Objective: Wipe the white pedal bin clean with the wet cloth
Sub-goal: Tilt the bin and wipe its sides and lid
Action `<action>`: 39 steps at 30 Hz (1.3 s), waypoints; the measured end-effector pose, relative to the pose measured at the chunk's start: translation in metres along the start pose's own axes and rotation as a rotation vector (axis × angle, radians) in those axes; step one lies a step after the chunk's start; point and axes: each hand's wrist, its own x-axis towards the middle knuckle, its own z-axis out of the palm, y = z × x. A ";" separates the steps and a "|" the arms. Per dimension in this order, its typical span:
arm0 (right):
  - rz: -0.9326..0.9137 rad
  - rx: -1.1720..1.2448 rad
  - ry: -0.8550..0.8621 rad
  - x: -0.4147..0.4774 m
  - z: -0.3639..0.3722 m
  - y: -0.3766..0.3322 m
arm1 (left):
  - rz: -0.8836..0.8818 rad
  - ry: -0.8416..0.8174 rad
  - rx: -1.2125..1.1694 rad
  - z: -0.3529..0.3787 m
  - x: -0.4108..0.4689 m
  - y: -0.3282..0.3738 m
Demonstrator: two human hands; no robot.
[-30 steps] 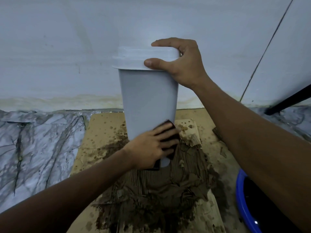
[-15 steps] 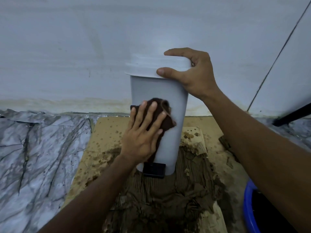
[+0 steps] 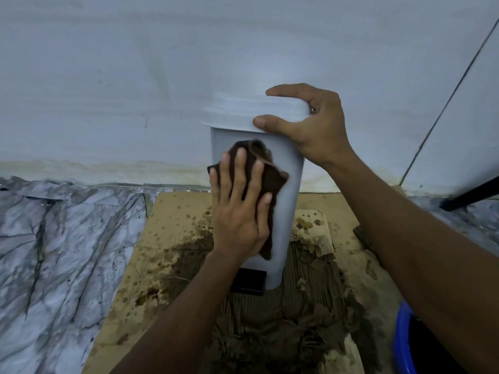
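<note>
The white pedal bin stands upright on soaked cardboard against the wall, its black pedal at the bottom front. My left hand lies flat with straight fingers on a dark brown wet cloth, pressing it against the upper front of the bin. My right hand grips the lid's right edge, thumb on the front rim and fingers curled over the top.
Wet, torn brown cardboard covers the floor under the bin. Marble-patterned sheet lies to the left. A blue basin rim shows at the lower right. A black bar leans at the right wall.
My left hand has carried the cloth up the bin's front, from near the pedal to the upper part. My right hand keeps its grip on the lid.
</note>
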 end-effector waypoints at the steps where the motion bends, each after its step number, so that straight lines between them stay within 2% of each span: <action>1: 0.004 0.000 0.001 0.000 -0.001 0.000 | -0.056 0.024 -0.040 0.001 -0.003 0.000; 4: 0.018 0.001 0.000 -0.001 -0.003 0.000 | -0.225 -0.010 -0.218 0.004 -0.045 -0.010; 7: 0.023 0.000 -0.013 -0.003 0.002 -0.001 | -0.582 -0.064 -0.514 -0.002 -0.075 -0.017; 8: 0.020 -0.005 -0.016 -0.003 0.003 -0.001 | -0.637 -0.088 -0.569 -0.005 -0.079 -0.021; 12: 0.020 -0.016 0.002 0.001 0.002 -0.003 | -0.628 -0.301 -0.687 -0.012 -0.101 -0.043; 14: 0.027 -0.025 0.001 0.001 0.000 -0.002 | -0.731 -0.353 -0.730 -0.012 -0.116 -0.042; 19: 0.015 -0.032 0.014 0.000 0.002 -0.003 | -1.161 -0.219 -0.915 -0.009 -0.132 -0.019; 21: 0.015 -0.035 0.014 0.000 0.004 -0.004 | -1.279 -0.145 -0.907 -0.008 -0.130 -0.012; 24: 0.020 -0.031 0.018 0.000 0.002 -0.004 | -1.349 -0.085 -0.841 -0.006 -0.128 -0.011; 26: 0.022 -0.028 0.018 0.000 0.000 -0.003 | -1.296 -0.123 -0.855 -0.003 -0.121 -0.018; 30: 0.020 -0.031 0.020 0.000 -0.001 -0.003 | -1.213 -0.197 -1.042 -0.008 -0.078 -0.035; 32: 0.023 -0.029 0.021 0.000 0.000 -0.004 | -1.197 -0.215 -1.039 -0.009 -0.070 -0.036; 35: 0.022 -0.029 0.018 0.000 0.001 -0.005 | -1.332 -0.217 -1.063 -0.006 -0.089 -0.032; 39: 0.010 -0.038 0.011 -0.003 0.004 -0.005 | -1.546 -0.225 -0.921 0.000 -0.121 -0.026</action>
